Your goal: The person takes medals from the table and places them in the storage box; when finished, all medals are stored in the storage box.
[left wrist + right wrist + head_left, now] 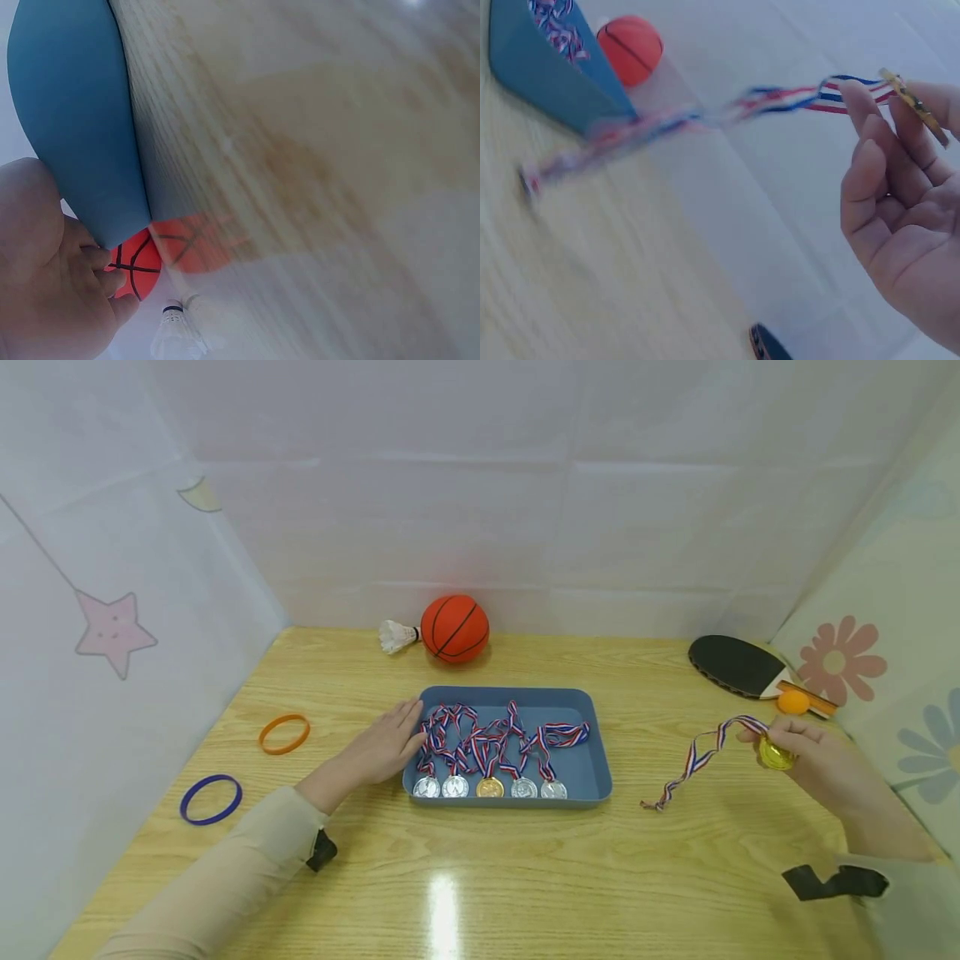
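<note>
At the right, my right hand (813,756) pinches a gold medal (776,754) between thumb and fingers. Its red, white and blue ribbon (780,100) trails off to the left, blurred toward its loose end in the right wrist view. My left hand (386,743) rests against the left side of a blue tray (600,768), fingers straight. Inside the tray several medals lie in a row along the near side: silver ones, such as the silver medal (455,787), and a gold-coloured medal (490,787) in the middle. Their striped ribbons (480,743) spread behind them.
Behind the tray sit a small basketball (455,628) and a shuttlecock (397,636). A table tennis bat (735,667) and an orange ball (793,702) lie at the back right. Orange (284,734) and blue (211,800) wristbands lie on the left. Cloth walls border the table.
</note>
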{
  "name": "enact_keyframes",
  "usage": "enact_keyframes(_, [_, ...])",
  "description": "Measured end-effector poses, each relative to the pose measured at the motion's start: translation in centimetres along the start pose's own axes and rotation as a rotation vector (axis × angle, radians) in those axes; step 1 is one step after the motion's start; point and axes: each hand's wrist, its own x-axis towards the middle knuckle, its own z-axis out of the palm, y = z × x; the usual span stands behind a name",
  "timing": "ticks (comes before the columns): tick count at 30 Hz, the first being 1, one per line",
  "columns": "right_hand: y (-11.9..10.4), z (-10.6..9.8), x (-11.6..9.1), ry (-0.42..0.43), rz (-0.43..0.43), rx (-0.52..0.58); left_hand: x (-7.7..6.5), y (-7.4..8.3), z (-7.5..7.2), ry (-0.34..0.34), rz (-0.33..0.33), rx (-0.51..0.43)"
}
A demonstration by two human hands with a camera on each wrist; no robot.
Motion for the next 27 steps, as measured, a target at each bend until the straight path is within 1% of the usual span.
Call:
enact_keyframes(2, [-0.6, 0.7, 0.7, -0.005, -0.050, 0.082, 0.0, 0.0, 0.0, 0.000, -0.001, 0.001])
enact_keyframes(4, [-1.0, 1.3, 1.5, -0.024, -0.100, 0.134, 0.0, 0.0, 0.0, 0.000, -0.001, 0.003])
enact_keyframes(7, [-1.4, 2.2, 2.5, -0.058, -0.178, 0.150, 0.0, 0.0, 0.0, -0.001, 0.000, 0.004])
enact_keyframes(9, [-1.8, 2.7, 3.2, -0.092, -0.206, 0.159, 0.0, 0.0, 0.0, -0.003, 0.001, 0.005])
enact_keyframes(12, [-2.4, 3.6, 4.0, -0.133, -0.212, 0.170, 0.0, -0.1, 0.0, -0.002, 0.003, 0.001])
enact_keyframes(15, [-2.9, 4.5, 4.9, -0.181, -0.186, 0.196, 0.0, -0.1, 0.1, 0.001, 0.005, -0.001])
enact_keyframes(18, [-3.0, 5.4, 5.7, -0.225, -0.193, 0.185, 0.0, -0.2, 0.1, 0.001, 0.003, 0.004])
enact_keyframes(24, [-3.1, 7.1, 6.5, -0.258, -0.193, 0.088, 0.0, -0.2, 0.2, 0.006, 0.005, 0.001])
enact_keyframes(27, [-3.2, 7.7, 6.8, -0.272, -0.180, 0.082, 0.0, -0.2, 0.2, 0.011, 0.010, 0.000])
